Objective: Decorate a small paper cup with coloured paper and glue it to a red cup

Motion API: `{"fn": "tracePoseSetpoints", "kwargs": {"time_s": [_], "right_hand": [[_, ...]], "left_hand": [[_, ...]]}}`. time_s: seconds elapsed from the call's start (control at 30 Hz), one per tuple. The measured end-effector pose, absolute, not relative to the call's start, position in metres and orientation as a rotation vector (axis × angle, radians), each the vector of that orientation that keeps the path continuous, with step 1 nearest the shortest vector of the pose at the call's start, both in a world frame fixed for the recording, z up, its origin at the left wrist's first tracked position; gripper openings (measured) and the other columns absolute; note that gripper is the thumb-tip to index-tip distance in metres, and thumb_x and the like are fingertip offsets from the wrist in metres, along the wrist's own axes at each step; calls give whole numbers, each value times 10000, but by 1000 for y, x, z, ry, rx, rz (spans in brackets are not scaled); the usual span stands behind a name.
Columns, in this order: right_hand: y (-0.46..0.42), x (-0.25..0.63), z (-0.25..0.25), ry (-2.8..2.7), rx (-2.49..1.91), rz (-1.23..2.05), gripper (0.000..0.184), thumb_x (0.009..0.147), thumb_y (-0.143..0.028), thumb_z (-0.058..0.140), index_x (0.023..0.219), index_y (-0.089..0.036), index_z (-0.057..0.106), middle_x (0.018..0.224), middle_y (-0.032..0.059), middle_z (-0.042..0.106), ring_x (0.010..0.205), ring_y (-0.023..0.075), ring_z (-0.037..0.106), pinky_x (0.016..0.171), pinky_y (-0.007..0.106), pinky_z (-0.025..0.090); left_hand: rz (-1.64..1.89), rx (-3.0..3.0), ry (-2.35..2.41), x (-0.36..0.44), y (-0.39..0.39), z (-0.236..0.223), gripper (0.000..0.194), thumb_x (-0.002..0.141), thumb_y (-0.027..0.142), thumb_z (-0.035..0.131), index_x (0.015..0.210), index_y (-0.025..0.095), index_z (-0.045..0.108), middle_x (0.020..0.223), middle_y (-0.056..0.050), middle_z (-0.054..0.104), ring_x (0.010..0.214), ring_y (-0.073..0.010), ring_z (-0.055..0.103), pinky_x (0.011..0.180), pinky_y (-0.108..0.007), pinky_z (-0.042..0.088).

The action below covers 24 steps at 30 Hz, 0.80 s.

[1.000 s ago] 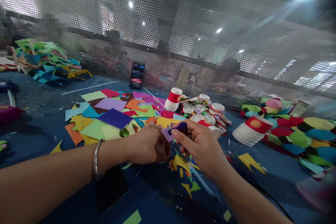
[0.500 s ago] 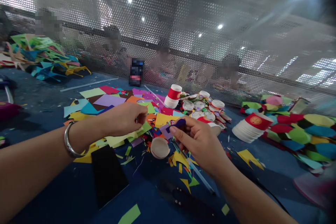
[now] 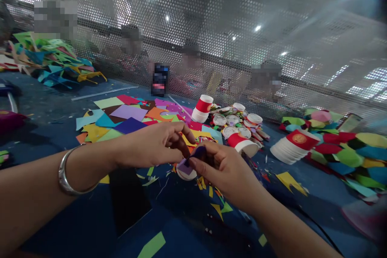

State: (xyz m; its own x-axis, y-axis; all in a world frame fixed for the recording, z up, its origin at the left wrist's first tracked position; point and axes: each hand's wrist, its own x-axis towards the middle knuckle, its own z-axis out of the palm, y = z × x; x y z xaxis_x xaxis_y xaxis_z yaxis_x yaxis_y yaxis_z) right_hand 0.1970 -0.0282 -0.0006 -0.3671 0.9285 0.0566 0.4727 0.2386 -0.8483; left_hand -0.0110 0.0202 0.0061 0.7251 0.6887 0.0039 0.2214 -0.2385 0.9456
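My right hand (image 3: 225, 169) pinches a small purple paper piece (image 3: 193, 159) between thumb and fingers. My left hand (image 3: 157, 145), with a silver bracelet (image 3: 65, 171) on its wrist, has come in from the left, its fingertips closed on the same purple piece. Just under both hands a paper cup (image 3: 184, 174) lies on the blue table (image 3: 54, 129). Behind the hands spreads a heap of coloured paper squares (image 3: 127, 115).
A black phone (image 3: 128, 199) lies below my left wrist. Stacks of red and white paper cups (image 3: 202, 109) (image 3: 292, 145), cup lids and finished coloured shapes (image 3: 347, 149) crowd the right. A paper pile (image 3: 51, 62) sits far left. People sit behind a perforated screen (image 3: 211, 40).
My left hand moved away to the paper pile, then came back to the purple piece in my right hand. Both hands dropped lower, over the lying cup.
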Motion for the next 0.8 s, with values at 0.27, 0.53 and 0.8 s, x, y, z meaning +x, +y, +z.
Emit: {"fn": "tracePoseSetpoints", "kwargs": {"time_s": [0.27,0.53,0.8], "right_hand": [[-26,200,-6,-1971,-1267,993,145,922,-319,625,848,-194,625,769,5,600,682,148,495,596,297,383],[-25,204,-3,-1880,-1264,849,151,946,-356,619,905,-212,640,760,-11,611,615,119,527,569,270,443],[-27,243,17,-1973,-1417,532,214,953,-426,612,875,-229,639,750,0,626,651,147,549,565,275,435]], "left_hand": [[455,1829,725,-15,22,2,361,784,288,718,1094,232,542,884,2,706,829,-182,670,718,-282,473],[727,1810,833,-15,33,0,252,763,248,727,981,192,615,879,-2,679,817,-159,626,743,-291,477],[780,1453,893,-7,27,-3,231,760,308,765,853,185,593,770,45,564,670,-96,489,597,-240,391]]}}
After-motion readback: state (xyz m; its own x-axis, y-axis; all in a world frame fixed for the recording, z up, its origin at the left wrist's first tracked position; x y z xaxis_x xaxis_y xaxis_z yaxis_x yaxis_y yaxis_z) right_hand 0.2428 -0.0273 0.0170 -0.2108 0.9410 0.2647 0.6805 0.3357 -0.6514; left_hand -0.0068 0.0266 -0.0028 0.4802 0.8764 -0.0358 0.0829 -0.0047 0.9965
